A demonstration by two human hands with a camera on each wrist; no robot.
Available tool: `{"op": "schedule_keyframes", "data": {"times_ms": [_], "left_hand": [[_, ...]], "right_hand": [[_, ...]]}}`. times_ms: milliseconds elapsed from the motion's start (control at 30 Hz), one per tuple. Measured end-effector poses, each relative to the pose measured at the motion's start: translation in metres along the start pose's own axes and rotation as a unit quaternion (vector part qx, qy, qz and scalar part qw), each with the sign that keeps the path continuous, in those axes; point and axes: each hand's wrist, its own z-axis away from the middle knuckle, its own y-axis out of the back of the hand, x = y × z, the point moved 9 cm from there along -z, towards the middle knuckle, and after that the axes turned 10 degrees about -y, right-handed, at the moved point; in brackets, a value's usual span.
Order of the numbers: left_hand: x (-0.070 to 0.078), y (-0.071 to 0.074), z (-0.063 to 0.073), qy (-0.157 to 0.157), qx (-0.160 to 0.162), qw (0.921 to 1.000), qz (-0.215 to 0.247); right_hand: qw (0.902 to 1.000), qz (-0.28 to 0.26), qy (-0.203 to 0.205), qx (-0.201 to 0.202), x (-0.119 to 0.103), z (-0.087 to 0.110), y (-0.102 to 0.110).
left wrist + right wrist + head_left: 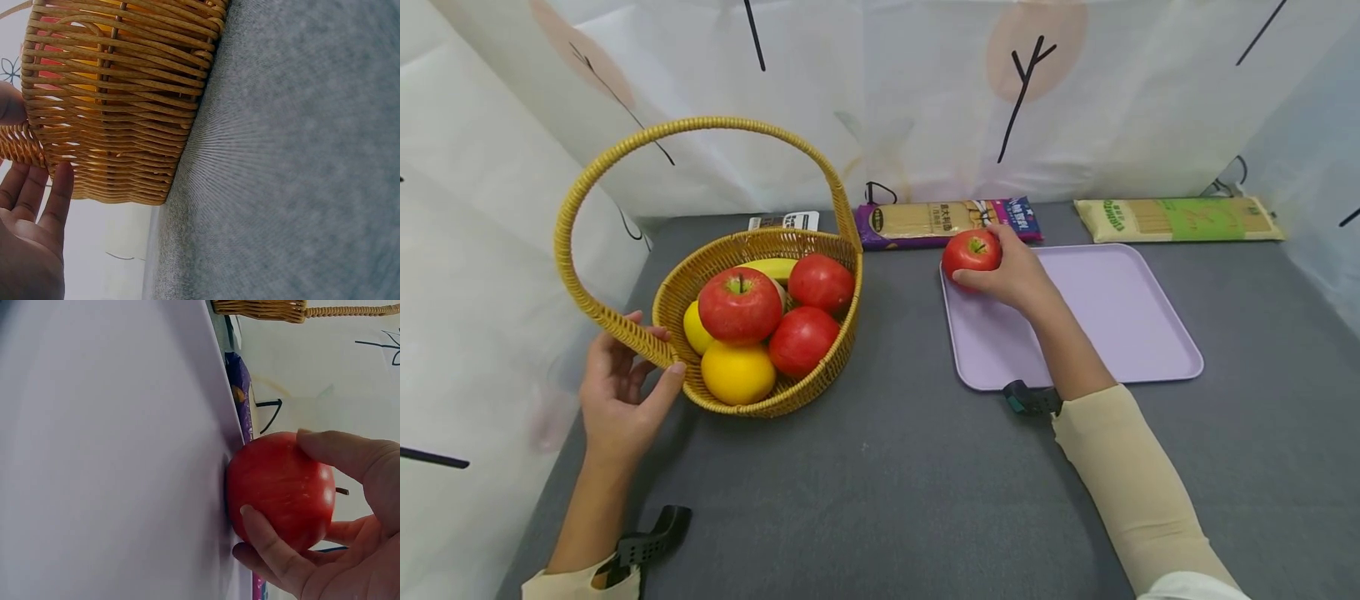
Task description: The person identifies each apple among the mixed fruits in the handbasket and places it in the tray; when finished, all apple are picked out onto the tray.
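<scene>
At the left end of the table, my left hand [619,404] holds the wicker basket [805,396] at the foot of its tall handle [567,242], thumb on one side and fingers on the other. In the basket lie a large red apple [741,310], more red fruit [805,342], a yellow-orange round fruit [737,373], another yellow fruit and a banana [771,267]. My right hand [1021,271] grips a red apple [281,487] between thumb and fingers. This apple is at the near-left-back corner of the lilac tray [1112,317], close against its surface, stem pointing up.
Along the back of the table lie a purple noodle packet [925,223], behind the right hand's apple, and a green-and-yellow noodle packet [1180,219]. A small black-and-white package [790,221] shows behind the basket. A patterned white cloth [925,100] hangs behind the grey table [865,500].
</scene>
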Motion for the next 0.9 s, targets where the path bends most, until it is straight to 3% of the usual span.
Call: {"op": "schedule_keyframes", "data": {"times_ms": [367, 600, 733, 900], "left_hand": [[0.0, -0.001, -0.001, 0.002, -0.001, 1.0, 0.001], [0.002, -0.002, -0.003, -0.008, -0.001, 0.9999, 0.015], [0.002, -0.001, -0.003, -0.009, -0.004, 0.9999, 0.012], [0.002, 0.0, -0.001, -0.009, -0.007, 0.9999, 0.009]], "right_hand": [[0.9983, 0.044, 0.031, 0.021, -0.013, 0.008, 0.005], [0.9893, 0.091, 0.087, 0.074, -0.041, 0.037, 0.016], [0.9895, 0.065, 0.12, 0.048, -0.062, 0.057, 0.006], [0.9831, 0.025, 0.181, -0.003, -0.092, 0.075, -0.026]]}}
